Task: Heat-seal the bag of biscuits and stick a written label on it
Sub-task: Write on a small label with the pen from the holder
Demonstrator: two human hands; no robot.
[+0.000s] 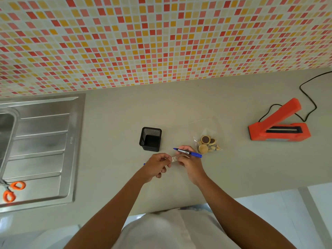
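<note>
A clear plastic bag of round biscuits [207, 143] lies on the grey counter, its open end pointing away from me. Just in front of it, both hands meet over a small white label [173, 159]. My left hand [158, 165] pinches the label's left end, and a bit of blue shows behind that hand. My right hand [186, 159] pinches the other end and also holds a blue marker [187, 152], its tip pointing left. The orange heat sealer [279, 125] stands at the right with its jaw lifted.
A black mesh pen cup [150, 139] stands left of the bag. The sealer's black cord [308, 97] loops toward the right wall. A steel sink and drainboard [41, 150] fill the left side, with orange-handled scissors [12, 191] on it. The counter's front edge runs near my body.
</note>
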